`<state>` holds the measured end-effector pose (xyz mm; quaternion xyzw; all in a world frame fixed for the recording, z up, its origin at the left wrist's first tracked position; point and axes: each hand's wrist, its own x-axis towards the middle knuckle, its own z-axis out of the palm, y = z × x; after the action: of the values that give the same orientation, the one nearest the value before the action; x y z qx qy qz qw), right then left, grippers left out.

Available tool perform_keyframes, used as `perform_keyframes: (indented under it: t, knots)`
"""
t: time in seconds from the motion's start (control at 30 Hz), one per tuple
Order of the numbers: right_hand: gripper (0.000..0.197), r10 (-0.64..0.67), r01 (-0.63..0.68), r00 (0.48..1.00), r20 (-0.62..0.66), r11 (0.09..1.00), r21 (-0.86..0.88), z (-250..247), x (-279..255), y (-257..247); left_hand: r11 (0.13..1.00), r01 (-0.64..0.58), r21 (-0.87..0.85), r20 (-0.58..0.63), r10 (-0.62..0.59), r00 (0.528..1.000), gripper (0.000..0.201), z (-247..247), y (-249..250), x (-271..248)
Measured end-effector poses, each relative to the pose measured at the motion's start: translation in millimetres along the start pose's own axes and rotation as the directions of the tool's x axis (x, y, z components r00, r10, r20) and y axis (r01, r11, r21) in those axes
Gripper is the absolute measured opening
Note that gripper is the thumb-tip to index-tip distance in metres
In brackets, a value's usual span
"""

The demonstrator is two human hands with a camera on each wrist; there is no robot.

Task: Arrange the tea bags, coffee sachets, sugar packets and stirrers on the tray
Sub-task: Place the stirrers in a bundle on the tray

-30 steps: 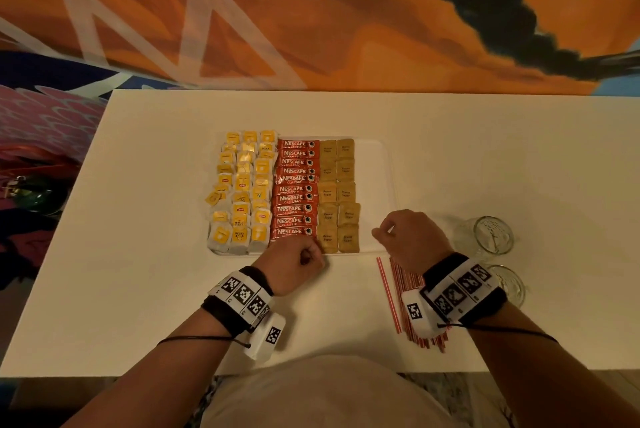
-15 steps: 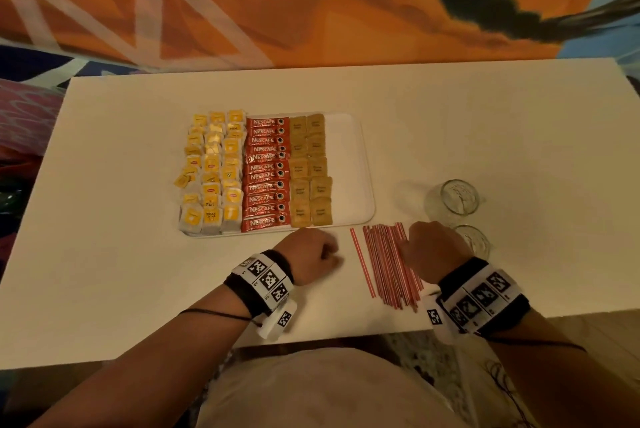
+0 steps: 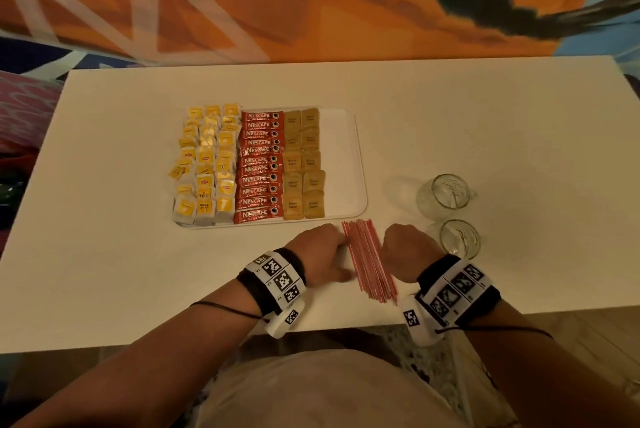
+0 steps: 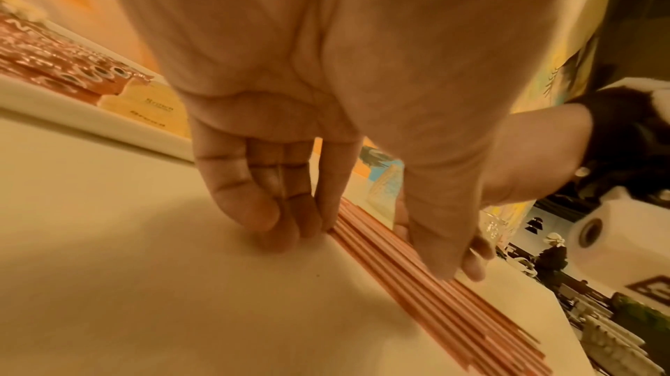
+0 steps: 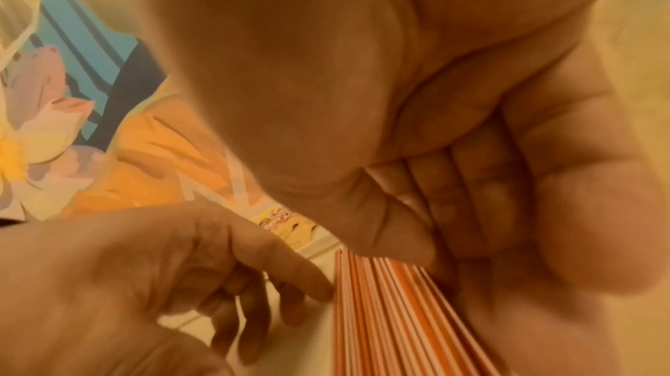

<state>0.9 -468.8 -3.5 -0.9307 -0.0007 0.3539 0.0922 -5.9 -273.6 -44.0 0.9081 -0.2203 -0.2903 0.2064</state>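
A white tray (image 3: 341, 157) on the table holds yellow tea bags (image 3: 207, 164) on the left, red coffee sachets (image 3: 259, 168) in the middle and brown sugar packets (image 3: 304, 164) beside them; its right strip is bare. A bundle of red stirrers (image 3: 367, 261) lies on the table just in front of the tray's right corner. My left hand (image 3: 325, 251) touches the bundle's left edge with straight fingers (image 4: 308, 222), its thumb lying over the stirrers (image 4: 417, 282). My right hand (image 3: 403, 247) curls round the bundle's right side, fingers folded over the stirrers (image 5: 380, 310).
Two clear glass jars (image 3: 445, 195) (image 3: 460, 239) stand just right of my right hand. The near table edge runs right behind both wrists. A painted orange wall rises behind the table.
My left hand slid right from the tray's front edge to the stirrers. My right hand came back from the tray corner to the bundle's right side, and the stirrers now lie closer together.
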Motion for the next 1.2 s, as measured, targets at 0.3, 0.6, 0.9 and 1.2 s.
perform_keyframes:
  t: [0.3,0.6,0.9,1.2]
  knots:
    - [0.016,-0.204,0.138,0.959,0.198,0.943,0.303,7,8,-14,0.998,0.038,0.049,-0.025,-0.037,0.999,0.063,7,0,-9]
    - [0.038,-0.433,0.366,0.874,0.220,0.885,0.288,5,6,-16,0.993,0.071,0.095,-0.070,-0.064,0.995,0.058,-3,-12,-16]
    - [0.023,-0.470,0.475,0.871,-0.139,0.880,-0.001,-5,13,-21,0.998,0.051,0.049,-0.072,-0.047,0.996,0.035,-12,-18,-23]
    - [0.033,-0.550,0.509,0.831,-0.086,0.814,-0.281,24,25,-43,0.998,0.061,0.013,-0.122,-0.059,0.991,0.032,-10,-23,-31]
